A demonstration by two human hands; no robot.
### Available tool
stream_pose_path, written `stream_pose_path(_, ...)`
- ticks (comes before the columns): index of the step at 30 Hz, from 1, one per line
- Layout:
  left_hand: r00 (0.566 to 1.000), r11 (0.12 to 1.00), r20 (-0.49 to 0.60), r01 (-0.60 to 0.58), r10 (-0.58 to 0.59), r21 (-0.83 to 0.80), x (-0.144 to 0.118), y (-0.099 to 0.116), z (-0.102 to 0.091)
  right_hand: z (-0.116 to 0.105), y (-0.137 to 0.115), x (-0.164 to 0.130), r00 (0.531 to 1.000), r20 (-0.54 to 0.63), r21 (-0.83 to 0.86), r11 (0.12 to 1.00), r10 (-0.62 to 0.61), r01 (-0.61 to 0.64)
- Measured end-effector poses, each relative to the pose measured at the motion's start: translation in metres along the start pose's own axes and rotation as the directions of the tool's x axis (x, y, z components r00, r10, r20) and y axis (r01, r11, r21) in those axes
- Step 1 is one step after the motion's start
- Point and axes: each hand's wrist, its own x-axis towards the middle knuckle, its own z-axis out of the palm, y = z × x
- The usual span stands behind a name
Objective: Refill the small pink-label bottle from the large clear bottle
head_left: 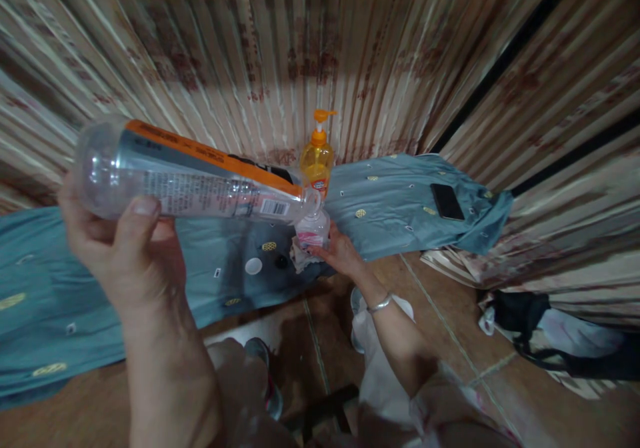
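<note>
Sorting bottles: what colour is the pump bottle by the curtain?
Orange pump bottle; head view shows it best.

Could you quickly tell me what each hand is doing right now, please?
Left hand: closed around the large clear plastic bottle with an orange label, tilted mouth-down.
Right hand: fingers holding the small clear bottle upright.

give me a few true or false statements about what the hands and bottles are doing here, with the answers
1. The left hand holds a large clear bottle tipped on its side. True.
2. The right hand grips the orange pump bottle. False: it holds a small bottle under the large bottle's mouth.
3. A dark phone lies on the blue cloth. True.
4. The large bottle is full of dark liquid. False: it looks nearly empty and see-through.
5. A white cap lies on the cloth. True.
</note>
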Motion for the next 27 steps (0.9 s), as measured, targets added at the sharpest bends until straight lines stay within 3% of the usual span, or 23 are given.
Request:
stream_pose_path(9,1.0,0.998,-0.016,0.022,-0.021,0.061,-0.0012,0.0055,0.0048,-0.0004,-0.0005,0.0002,1.0,0.003,-0.021,1.0,0.018,-0.018)
stream_pose_path(23,0.997,0.999,-0.063,0.038,-0.038,-0.003,0.0012,0.0035,0.0088,-0.0021,-0.0017,0.0006,1.0,0.002,0.002,1.0,0.019,-0.019)
stream_pose_path(27,0.999,0.998,-0.033,0.008,-0.01,-0.064,0.0035,-0.0024,0.0054,0.0004,0.0022,0.0009,1.0,-0.006,-0.025,0.999,0.019,-0.019)
